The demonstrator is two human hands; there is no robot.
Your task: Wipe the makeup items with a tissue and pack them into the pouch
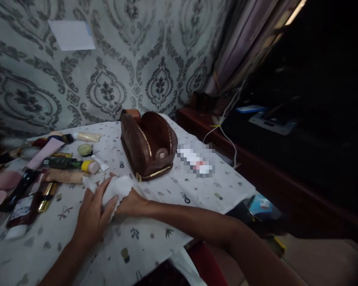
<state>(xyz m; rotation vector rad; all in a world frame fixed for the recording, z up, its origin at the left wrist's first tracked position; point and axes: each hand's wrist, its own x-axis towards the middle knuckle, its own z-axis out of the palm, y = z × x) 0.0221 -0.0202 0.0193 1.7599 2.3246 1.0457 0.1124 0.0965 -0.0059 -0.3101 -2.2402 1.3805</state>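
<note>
My left hand is closed over a white, wavy-edged wipe or tissue, low above the front of the table. From the other side my right hand reaches in against the same white piece, its fingers mostly covered by it. Whether another item sits inside the folds I cannot tell. Just beyond the hands stands a brown zip bag, its top unzipped and gaping. A beige tube lies left of my left hand, near a dark bottle with a yellow band.
Several cosmetics crowd the table's left side, among them a dark red bottle with a white cap, a gold tube and a small round jar. A blurred-out white item lies right of the bag. White cables hang beyond the table's right edge.
</note>
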